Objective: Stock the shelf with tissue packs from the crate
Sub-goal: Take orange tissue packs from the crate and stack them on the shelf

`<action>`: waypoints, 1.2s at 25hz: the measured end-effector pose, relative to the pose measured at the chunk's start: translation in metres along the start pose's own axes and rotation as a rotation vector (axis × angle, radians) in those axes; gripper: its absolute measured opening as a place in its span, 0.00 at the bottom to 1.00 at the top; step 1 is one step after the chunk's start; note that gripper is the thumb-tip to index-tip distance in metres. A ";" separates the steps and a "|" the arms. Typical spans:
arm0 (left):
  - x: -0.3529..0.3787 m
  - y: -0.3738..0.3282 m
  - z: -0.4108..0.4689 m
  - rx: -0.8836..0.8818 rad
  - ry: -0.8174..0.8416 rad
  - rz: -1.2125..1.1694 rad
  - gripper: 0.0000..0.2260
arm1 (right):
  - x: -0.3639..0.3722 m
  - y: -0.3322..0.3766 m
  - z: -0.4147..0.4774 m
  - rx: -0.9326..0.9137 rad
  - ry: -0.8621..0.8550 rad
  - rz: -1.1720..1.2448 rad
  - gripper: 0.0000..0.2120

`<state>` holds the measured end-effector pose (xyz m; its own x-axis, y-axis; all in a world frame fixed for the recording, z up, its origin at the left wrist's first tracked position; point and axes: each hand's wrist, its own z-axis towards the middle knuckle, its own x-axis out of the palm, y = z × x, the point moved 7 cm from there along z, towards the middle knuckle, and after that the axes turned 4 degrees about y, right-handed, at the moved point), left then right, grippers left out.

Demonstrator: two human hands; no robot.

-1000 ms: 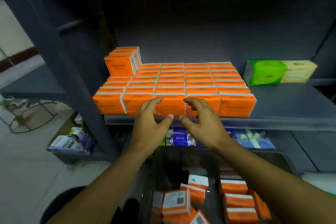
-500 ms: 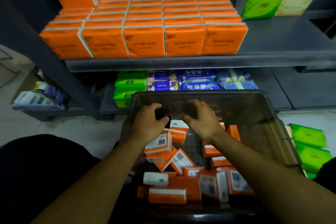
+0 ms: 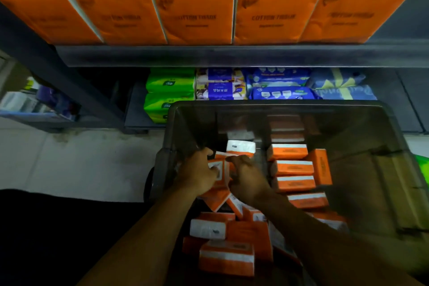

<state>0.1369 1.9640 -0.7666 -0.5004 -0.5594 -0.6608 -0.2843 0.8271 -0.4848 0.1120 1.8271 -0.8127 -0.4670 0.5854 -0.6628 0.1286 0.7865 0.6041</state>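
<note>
A dark translucent crate (image 3: 383, 146) on the floor holds several orange and white tissue packs, some stacked at the right (image 3: 293, 167), some loose near me (image 3: 226, 258). Both hands are down inside the crate on its left side. My left hand (image 3: 199, 174) and my right hand (image 3: 247, 177) curl round one orange pack with a white label (image 3: 222, 169), one hand on each side. Above, the grey shelf (image 3: 232, 55) carries rows of upright orange tissue packs (image 3: 195, 11).
Under the shelf, a lower level holds green packs (image 3: 169, 83), blue and white packs (image 3: 220, 86) and blue wrapped packs (image 3: 336, 83). A dark upright post (image 3: 58, 69) stands at the left. Pale floor tiles (image 3: 81, 158) lie left of the crate.
My hands dropped from the shelf's front edge into the crate and closed on an orange pack. The camera tilted down and moved closer.
</note>
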 end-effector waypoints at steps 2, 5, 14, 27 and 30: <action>0.002 0.003 0.006 0.010 0.010 0.014 0.19 | 0.027 -0.002 0.010 -0.030 0.075 -0.134 0.33; 0.009 0.005 0.013 0.013 0.058 0.012 0.19 | 0.046 -0.001 0.017 -0.107 0.062 -0.329 0.36; 0.015 0.017 0.016 -0.044 0.118 -0.026 0.14 | 0.032 -0.006 0.021 -0.238 -0.094 -0.289 0.24; -0.122 -0.100 -0.040 0.333 -0.135 -0.729 0.26 | -0.187 0.054 -0.028 -0.166 0.054 1.152 0.15; -0.147 -0.111 -0.058 0.390 -0.135 -0.812 0.25 | -0.206 0.081 -0.046 -0.219 0.021 1.164 0.16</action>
<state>0.1947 1.9570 -0.5827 -0.1605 -0.9837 -0.0808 -0.1983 0.1123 -0.9737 0.1782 1.7614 -0.6070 -0.1831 0.9216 0.3423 0.3340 -0.2692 0.9033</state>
